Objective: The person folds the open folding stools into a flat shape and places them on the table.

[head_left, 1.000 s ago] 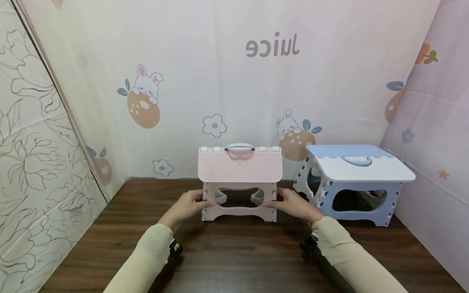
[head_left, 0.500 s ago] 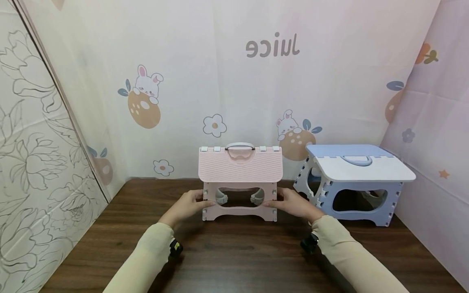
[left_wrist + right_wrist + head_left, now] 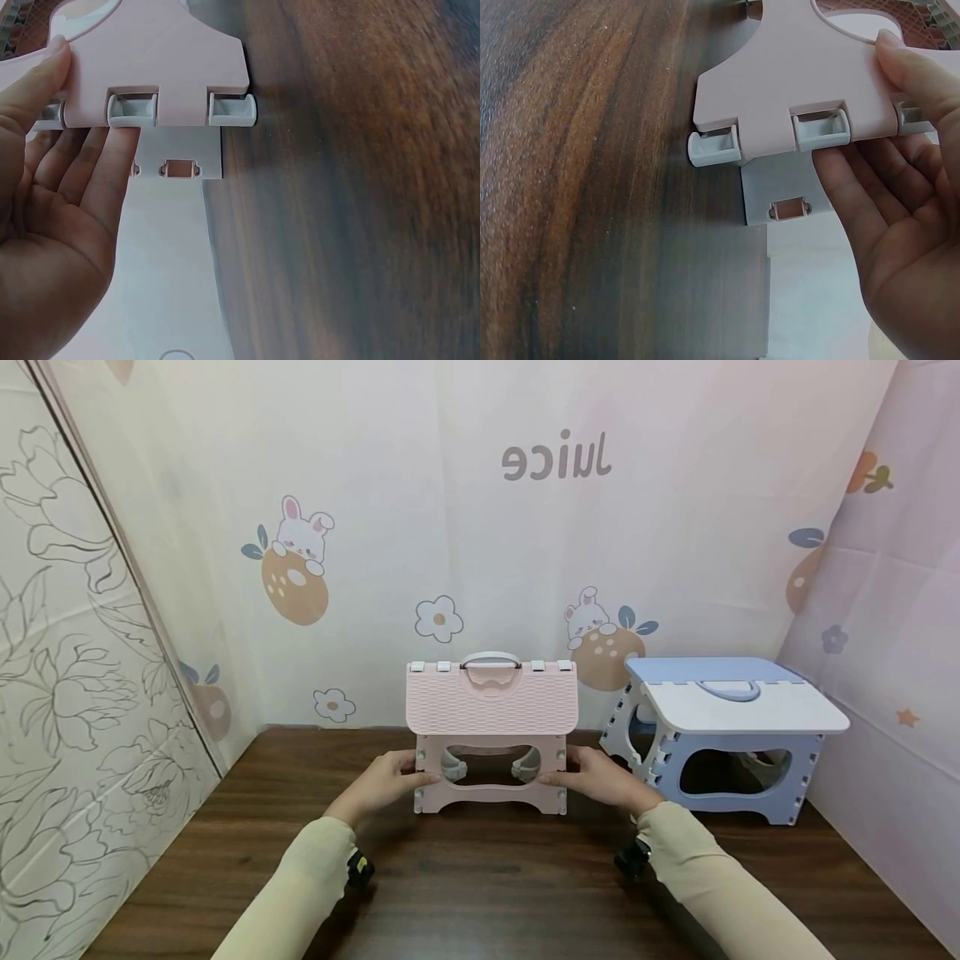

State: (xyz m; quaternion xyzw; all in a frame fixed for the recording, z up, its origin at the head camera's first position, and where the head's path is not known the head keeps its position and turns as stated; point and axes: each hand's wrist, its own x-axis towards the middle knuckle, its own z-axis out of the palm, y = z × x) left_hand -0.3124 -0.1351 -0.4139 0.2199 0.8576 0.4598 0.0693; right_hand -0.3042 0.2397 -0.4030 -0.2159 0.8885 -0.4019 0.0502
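On a dark wooden table (image 3: pixel 465 902), the left hand (image 3: pixel 382 783) and right hand (image 3: pixel 600 775) pinch opposite sides of a partly folded pink stool (image 3: pixel 491 710) at centre, seemingly steadying it, the next move likely calling for even force, with a blue-and-white stool (image 3: pixel 750 708) to its right.

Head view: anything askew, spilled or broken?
No spill or break visible. Two oddities: the pink stool looks partly folded, its front top panel sloping steeply, while the blue-and-white stool beside it has a flat top. Also, the "Juice" lettering on the back curtain reads mirrored.
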